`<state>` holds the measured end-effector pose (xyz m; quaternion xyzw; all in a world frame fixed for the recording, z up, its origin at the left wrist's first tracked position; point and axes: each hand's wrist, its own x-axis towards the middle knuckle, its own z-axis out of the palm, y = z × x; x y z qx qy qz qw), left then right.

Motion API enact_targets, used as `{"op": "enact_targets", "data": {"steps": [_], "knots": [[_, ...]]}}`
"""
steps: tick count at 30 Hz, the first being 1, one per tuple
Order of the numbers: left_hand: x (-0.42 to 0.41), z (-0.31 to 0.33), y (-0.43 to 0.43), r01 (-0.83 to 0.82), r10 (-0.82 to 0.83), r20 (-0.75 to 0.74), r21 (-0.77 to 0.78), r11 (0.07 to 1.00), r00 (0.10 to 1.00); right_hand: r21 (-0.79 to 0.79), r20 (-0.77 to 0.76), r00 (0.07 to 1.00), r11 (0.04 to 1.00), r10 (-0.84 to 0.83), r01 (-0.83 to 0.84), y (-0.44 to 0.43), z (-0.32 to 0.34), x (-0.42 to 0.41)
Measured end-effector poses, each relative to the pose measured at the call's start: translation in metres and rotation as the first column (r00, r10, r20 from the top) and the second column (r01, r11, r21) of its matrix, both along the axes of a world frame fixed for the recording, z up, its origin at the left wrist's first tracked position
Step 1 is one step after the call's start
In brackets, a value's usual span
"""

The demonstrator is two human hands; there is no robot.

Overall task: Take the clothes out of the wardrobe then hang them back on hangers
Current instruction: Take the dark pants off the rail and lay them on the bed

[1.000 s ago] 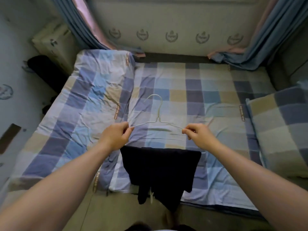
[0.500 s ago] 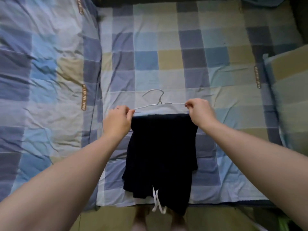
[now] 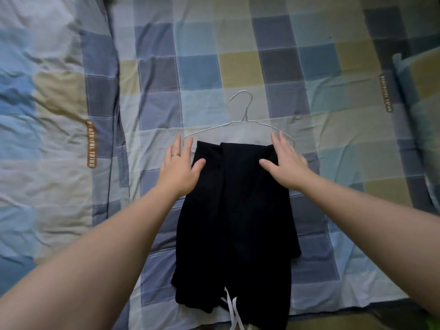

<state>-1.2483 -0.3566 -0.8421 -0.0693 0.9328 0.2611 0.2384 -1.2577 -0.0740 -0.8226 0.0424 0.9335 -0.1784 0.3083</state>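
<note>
Head view: black shorts (image 3: 235, 210) lie folded over a wire hanger (image 3: 240, 125) on the bed (image 3: 71, 115). Left hand (image 3: 179, 167) and right hand (image 3: 284, 166), fingers spread flat, press the shorts' top corners.

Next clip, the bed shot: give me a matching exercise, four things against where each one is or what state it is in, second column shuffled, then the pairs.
Things:
1. hanger
2. black garment
3. white drawstring
4. left hand

States:
A. open, palm down at the garment's left edge, ring on one finger
B. flat on the bed, hook pointing away from the person
C. trailing at the near edge of the bed
D. folded over the hanger's bar, lying towards the person

Pairs: 1-B, 2-D, 3-C, 4-A
</note>
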Motion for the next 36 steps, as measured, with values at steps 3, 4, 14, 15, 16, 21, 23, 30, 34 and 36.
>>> {"op": "enact_targets", "data": {"steps": [3, 4, 14, 15, 16, 21, 23, 30, 34, 36], "knots": [[0.021, 0.035, -0.002, 0.012, -0.012, 0.012, -0.017, 1.000, 1.000, 0.018, 0.011, 1.000, 1.000, 0.022, -0.022, -0.001, 0.031, 0.024], [0.028, 0.051, -0.004, 0.013, -0.013, 0.018, -0.012, 1.000, 1.000, 0.019, 0.009, 1.000, 0.999, 0.030, -0.031, -0.003, 0.046, 0.032], [0.115, 0.240, -0.023, 0.050, -0.053, -0.112, -0.024, 0.998, 0.992, -0.079, -0.131, 0.991, 0.996, 0.019, -0.029, -0.053, 0.240, 0.121], [0.125, 0.257, -0.025, 0.051, -0.055, -0.140, -0.031, 0.998, 0.989, -0.092, -0.151, 0.988, 0.995, 0.024, -0.038, -0.059, 0.257, 0.131], [0.134, 0.272, -0.028, 0.048, -0.055, -0.168, -0.045, 0.998, 0.984, -0.100, -0.171, 0.985, 0.994, 0.030, -0.048, -0.065, 0.272, 0.141], [0.175, 0.330, -0.037, 0.018, -0.048, -0.246, -0.120, 0.993, 0.968, -0.134, -0.262, 0.962, 0.984, 0.080, -0.119, -0.085, 0.323, 0.178], [0.191, 0.346, -0.041, -0.012, -0.027, -0.273, -0.142, 0.990, 0.962, -0.134, -0.299, 0.945, 0.974, 0.137, -0.183, -0.091, 0.335, 0.189], [0.262, 0.372, -0.043, -0.176, 0.104, -0.300, -0.223, 0.959, 0.948, -0.073, -0.377, 0.820, 0.869, 0.430, -0.489, -0.098, 0.360, 0.208], [0.313, 0.373, -0.027, -0.358, 0.285, -0.285, -0.248, 0.900, 0.915, -0.078, -0.389, 0.700, 0.736, 0.599, -0.672, -0.101, 0.366, 0.213], [0.344, 0.371, -0.015, -0.458, 0.390, -0.284, -0.238, 0.856, 0.876, -0.071, -0.375, 0.623, 0.648, 0.687, -0.758, -0.105, 0.367, 0.220]]}}
